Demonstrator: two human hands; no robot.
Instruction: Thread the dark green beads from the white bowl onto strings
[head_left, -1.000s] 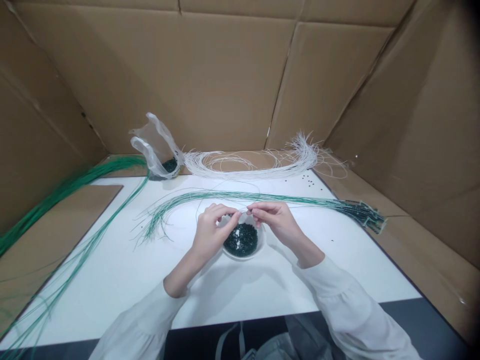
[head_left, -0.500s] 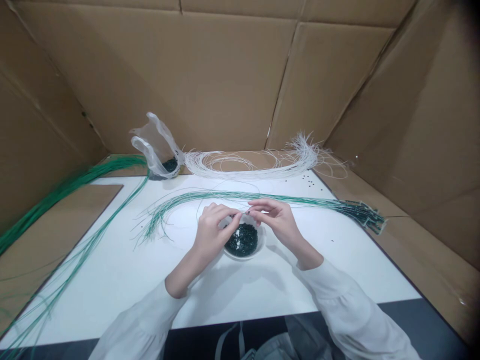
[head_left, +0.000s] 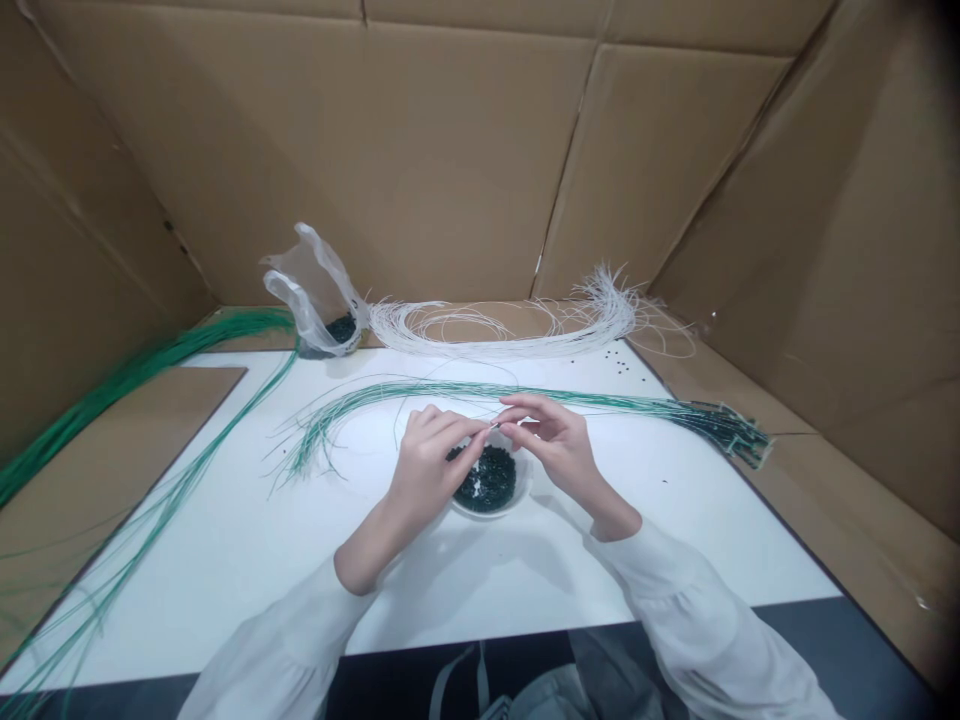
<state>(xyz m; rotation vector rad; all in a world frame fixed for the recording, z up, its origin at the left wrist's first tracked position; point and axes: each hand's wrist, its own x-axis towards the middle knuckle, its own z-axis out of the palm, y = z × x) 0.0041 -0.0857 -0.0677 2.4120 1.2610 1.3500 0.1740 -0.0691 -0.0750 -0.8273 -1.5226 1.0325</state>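
A white bowl (head_left: 523,482) of small dark green pieces (head_left: 487,480) stands on the white board. Above its far rim my left hand (head_left: 431,462) pinches a thin white strand between thumb and forefinger. Facing it, my right hand (head_left: 556,440) holds a tiny dark piece in its fingertips, and the two sets of fingertips nearly meet. Exactly how strand and piece touch is too small to tell. Just beyond the hands lies a bundle of green strands (head_left: 420,388), its right end covered with dark green pieces (head_left: 724,428).
At the back left, a clear plastic bag (head_left: 322,290) holds dark pieces. White strands (head_left: 510,345) curve along the back edge. More green strands (head_left: 135,385) run down the left side. Small dark bits (head_left: 619,366) lie at the back right. Cardboard walls (head_left: 450,150) surround the board.
My left hand has shifted slightly right, bringing its fingertips closer to those of my right hand. My right hand has barely moved.
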